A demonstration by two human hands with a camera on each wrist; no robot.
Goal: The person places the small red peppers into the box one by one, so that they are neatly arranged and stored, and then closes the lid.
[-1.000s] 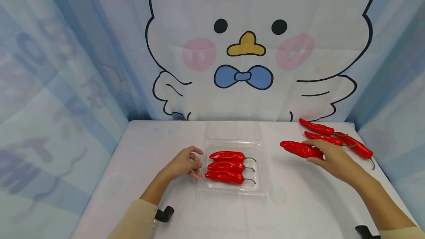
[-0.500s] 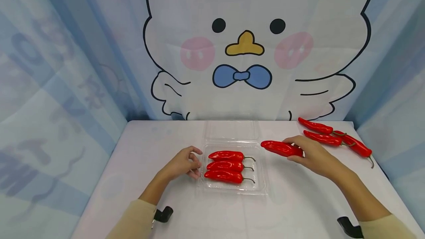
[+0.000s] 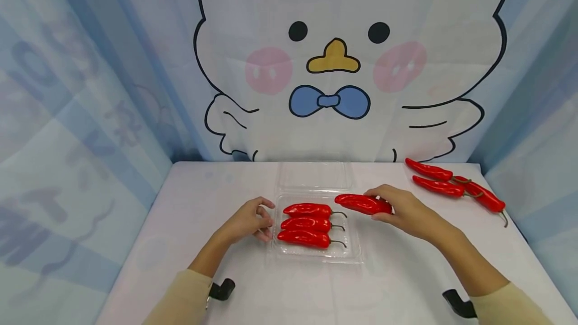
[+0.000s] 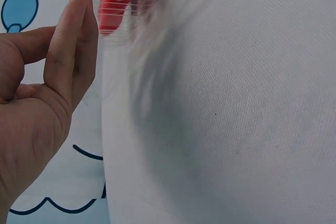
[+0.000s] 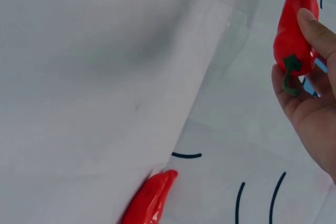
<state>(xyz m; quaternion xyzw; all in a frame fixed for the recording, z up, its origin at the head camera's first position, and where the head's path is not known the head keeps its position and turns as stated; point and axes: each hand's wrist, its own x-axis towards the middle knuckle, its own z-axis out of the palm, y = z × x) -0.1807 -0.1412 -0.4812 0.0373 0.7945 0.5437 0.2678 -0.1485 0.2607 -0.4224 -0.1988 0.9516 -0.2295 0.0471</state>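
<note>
Right wrist view: the right hand clamps a red pepper between thumb and fingers near the stem — likely to leave the tip free. That tip overhangs the far right corner of the clear container; inside, three peppers lie parallel, presumably saving space. Left hand, fingers loosely bent, grips nothing beside it — contact unclear.

Right hand grips red pepper; left hand beside clear container.

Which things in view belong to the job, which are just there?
Job, most likely:
- held pepper
- clear box
- three boxed peppers
- three loose peppers
- right hand, left hand

Just there:
- backdrop
- table
- black wrist pieces
</note>
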